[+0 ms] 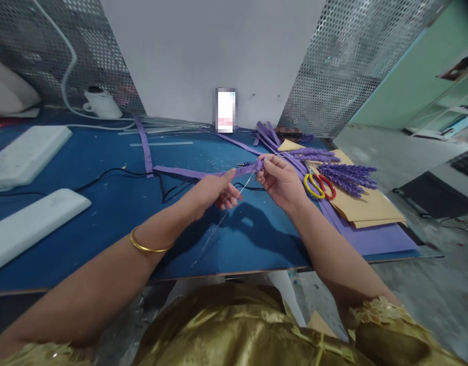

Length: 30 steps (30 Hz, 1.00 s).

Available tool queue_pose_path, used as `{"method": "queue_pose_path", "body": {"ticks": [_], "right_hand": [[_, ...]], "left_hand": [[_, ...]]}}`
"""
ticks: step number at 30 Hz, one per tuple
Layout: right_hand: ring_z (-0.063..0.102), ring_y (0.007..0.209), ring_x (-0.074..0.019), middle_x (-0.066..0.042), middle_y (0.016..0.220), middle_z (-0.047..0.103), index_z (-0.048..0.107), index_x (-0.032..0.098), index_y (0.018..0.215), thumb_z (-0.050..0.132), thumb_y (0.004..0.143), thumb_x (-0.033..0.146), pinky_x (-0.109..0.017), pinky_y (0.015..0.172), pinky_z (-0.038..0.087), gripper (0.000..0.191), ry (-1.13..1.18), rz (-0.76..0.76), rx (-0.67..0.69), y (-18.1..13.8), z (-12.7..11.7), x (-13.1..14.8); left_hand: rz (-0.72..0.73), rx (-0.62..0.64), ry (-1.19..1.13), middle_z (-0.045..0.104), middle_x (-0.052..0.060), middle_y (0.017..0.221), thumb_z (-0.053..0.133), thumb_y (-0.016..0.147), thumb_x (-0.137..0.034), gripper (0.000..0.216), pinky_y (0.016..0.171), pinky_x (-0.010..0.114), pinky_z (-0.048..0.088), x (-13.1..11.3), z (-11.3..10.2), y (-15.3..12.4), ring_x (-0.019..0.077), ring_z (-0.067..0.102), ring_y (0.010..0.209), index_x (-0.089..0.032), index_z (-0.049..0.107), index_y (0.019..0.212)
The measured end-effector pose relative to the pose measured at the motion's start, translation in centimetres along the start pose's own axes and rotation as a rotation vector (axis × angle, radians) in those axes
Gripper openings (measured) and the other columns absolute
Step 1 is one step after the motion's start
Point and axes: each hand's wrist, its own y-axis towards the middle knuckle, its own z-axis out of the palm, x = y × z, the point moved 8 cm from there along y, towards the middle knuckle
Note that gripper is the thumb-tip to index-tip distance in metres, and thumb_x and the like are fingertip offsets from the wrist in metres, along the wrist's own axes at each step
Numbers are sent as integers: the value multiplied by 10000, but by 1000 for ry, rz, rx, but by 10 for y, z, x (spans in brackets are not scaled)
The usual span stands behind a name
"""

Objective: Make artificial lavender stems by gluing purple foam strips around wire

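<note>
My left hand (pixel 214 190) pinches a long purple fringed foam strip (pixel 188 173) that trails off to the left over the blue table (pixel 104 213). My right hand (pixel 281 180) is closed on the strip's other end, where it wraps around the top of a thin wire stem (pixel 222 218). The wire slants down toward the table's front edge between my two hands. Both hands hover above the table's middle.
Finished purple lavender sprigs (pixel 346 178) lie on brown paper (pixel 367 208) over purple foam sheets (pixel 371 236) at the right, beside red-and-yellow scissors (pixel 319 186). More purple strips (pixel 144 145) lie behind. White blocks (pixel 28 223) and a black cable (pixel 104 177) occupy the left.
</note>
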Motion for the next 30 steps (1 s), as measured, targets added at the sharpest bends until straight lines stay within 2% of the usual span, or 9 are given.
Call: {"method": "queue_pose_path", "body": {"ticks": [1,3,5,9,14,19,24,30], "right_hand": [[542,619,-67,42,729,559,648,212,863,777,744,352,-197,606,483,224,2,-17,2,-1,1,3],[552,622,-70,40,734,565,650,216,862,786,743,358,-203,622,496,230,3,-42,10,-3,3,6],[557,614,-76,38,723,577,653,219,862,794,737,368,-212,623,505,240,-14,-44,26,-5,7,7],[558,590,-90,36,667,597,662,209,862,789,745,379,-228,603,497,242,-67,-70,82,-9,14,7],[573,614,-103,20,679,622,684,194,887,736,829,342,-247,612,491,167,-250,-203,140,-15,20,14],[550,627,-104,5,805,612,725,243,1063,713,858,309,-271,610,496,216,-436,-375,185,-21,25,31],[552,714,-139,-25,827,624,755,230,1003,774,814,292,-295,643,475,200,-547,-503,343,-26,36,41],[569,701,-148,-30,784,643,757,215,873,786,807,298,-294,623,455,110,-594,-580,355,-27,35,48]], "left_hand": [[-49,65,-97,699,148,684,544,771,-768,667,517,282,446,8,10,0,185,618,563,-139,745,674],[-69,99,-316,737,144,834,629,764,-708,582,604,276,502,13,18,0,181,660,679,-145,772,799],[-73,65,-497,743,110,887,721,777,-573,425,680,263,527,13,17,-2,165,671,758,-159,772,860],[-83,-47,-701,745,48,837,773,803,-320,156,726,235,533,7,12,-8,128,672,764,-167,742,811],[-111,-78,-747,732,39,737,686,878,-286,187,682,228,539,2,16,-15,126,675,698,-149,726,757],[-114,-78,-741,712,29,676,690,873,-298,229,639,227,536,0,14,-18,122,663,638,-157,700,693],[-157,-63,-704,686,13,635,693,870,-309,283,537,197,497,2,15,-20,92,619,554,-154,680,634],[-126,21,-682,684,12,638,766,795,-272,177,551,190,499,-1,18,-19,96,624,586,-158,712,671]]}}
